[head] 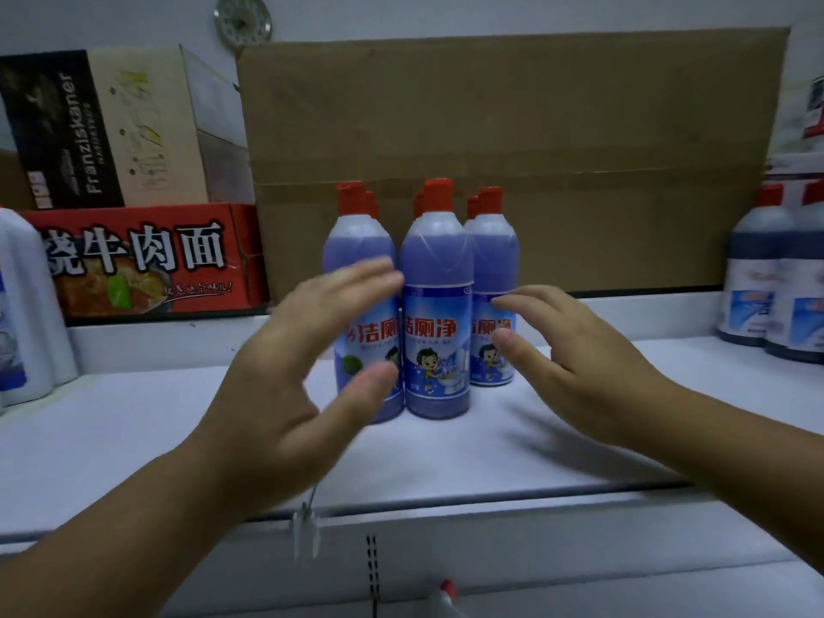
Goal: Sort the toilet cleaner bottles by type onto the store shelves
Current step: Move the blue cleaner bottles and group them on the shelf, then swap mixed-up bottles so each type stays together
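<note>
Several toilet cleaner bottles with purple liquid and red caps stand in a tight cluster at the middle of the white shelf (pixel 446 448). The front middle bottle (pixel 437 314) is fully visible. The left bottle (pixel 361 260) is partly covered by my left hand (pixel 312 363), which is open with fingers spread just in front of it. My right hand (pixel 575 350) is open beside the right bottle (pixel 492 269), palm toward the cluster. Neither hand grips a bottle.
Dark blue cleaner bottles (pixel 776 278) stand at the shelf's right end, white bottles (pixel 26 314) at the left end. A large brown cardboard box (pixel 512 140) sits behind the cluster, a red noodle carton (pixel 142 260) and a beer carton (pixel 102 127) at back left. A red-capped bottle (pixel 446 595) shows below.
</note>
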Demonstrator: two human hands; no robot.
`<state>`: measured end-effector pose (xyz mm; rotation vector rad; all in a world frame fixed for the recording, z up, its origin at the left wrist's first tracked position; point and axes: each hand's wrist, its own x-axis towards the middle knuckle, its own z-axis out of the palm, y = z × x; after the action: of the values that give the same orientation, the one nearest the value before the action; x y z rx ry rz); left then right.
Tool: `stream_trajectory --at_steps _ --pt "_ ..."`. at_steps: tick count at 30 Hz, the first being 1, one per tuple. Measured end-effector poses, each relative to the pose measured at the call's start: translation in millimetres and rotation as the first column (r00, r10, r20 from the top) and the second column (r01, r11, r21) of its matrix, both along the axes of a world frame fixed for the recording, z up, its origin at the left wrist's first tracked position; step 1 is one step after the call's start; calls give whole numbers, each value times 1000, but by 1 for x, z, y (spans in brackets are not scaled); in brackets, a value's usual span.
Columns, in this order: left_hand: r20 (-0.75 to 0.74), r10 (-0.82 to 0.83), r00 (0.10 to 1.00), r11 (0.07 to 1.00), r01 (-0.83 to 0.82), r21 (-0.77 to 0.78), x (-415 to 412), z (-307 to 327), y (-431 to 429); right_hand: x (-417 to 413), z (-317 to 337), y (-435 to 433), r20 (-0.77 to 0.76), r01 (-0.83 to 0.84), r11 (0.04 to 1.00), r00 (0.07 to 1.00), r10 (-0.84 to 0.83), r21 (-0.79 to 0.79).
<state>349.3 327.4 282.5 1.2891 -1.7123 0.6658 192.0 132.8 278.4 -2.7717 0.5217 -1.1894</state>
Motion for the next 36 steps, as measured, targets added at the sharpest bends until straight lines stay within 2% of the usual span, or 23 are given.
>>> stream_trajectory --at_steps 2,3,4,6,8,10,11,12,14,16,19,21,25,31,32,33,34,35,36 --pt "268 -93 959 995 79 61 -14 -17 19 -20 -6 2 44 -58 993 997 63 -100" --pt "337 -121 934 990 86 115 -17 -29 25 -31 -8 6 92 -105 976 988 125 -191" --pt "340 -139 930 981 83 175 -19 -43 28 -42 -11 10 126 -156 942 972 201 -299" --pt "236 -148 961 963 86 255 -28 -81 26 -64 -26 19 114 -236 833 936 333 -500" --pt "90 -116 989 926 75 371 -33 -129 14 -79 -53 30 35 -318 743 908 417 -589" --pt "-202 -16 979 775 139 616 -28 -178 -3 -85 -93 36 -37 -396 762 897 441 -512" --pt "-337 112 935 671 179 720 -22 -201 -13 -84 -115 35 -79 -414 800 902 423 -434" --pt "-405 252 879 591 192 784 -13 -224 -24 -81 -139 30 -138 -409 844 912 385 -347" --pt "-359 477 802 472 111 874 -1 -262 -50 -73 -188 11 -274 -321 932 923 269 -165" --pt "-278 605 746 371 45 928 0 -293 -73 -66 -233 -12 -376 -157 987 917 130 -41" --pt "-247 727 641 240 99 966 -7 -332 -108 -61 -285 -33 -541 35 996 841 14 81" --pt "-204 787 582 182 97 978 -17 -349 -131 -60 -305 -37 -618 87 983 786 32 161" --pt "-151 881 449 102 133 986 -43 -360 -166 -64 -323 -38 -664 109 964 743 84 244" --pt "58 904 424 -30 -71 997 -63 -376 -181 -81 -333 -54 -615 135 944 784 83 300" --pt "31 906 422 0 -74 997 -60 -378 -182 -84 -333 -57 -603 149 936 794 79 320" --pt "-53 904 423 70 -24 997 -57 -377 -181 -87 -332 -59 -590 166 926 804 71 339" --pt "-218 893 394 203 79 976 -49 -376 -180 -89 -331 -60 -581 188 915 812 61 358" --pt "-435 850 298 378 229 897 -41 -370 -176 -90 -331 -62 -573 212 902 818 47 377" --pt "-628 768 127 536 408 739 -35 -363 -171 -90 -329 -64 -563 237 887 826 31 397"
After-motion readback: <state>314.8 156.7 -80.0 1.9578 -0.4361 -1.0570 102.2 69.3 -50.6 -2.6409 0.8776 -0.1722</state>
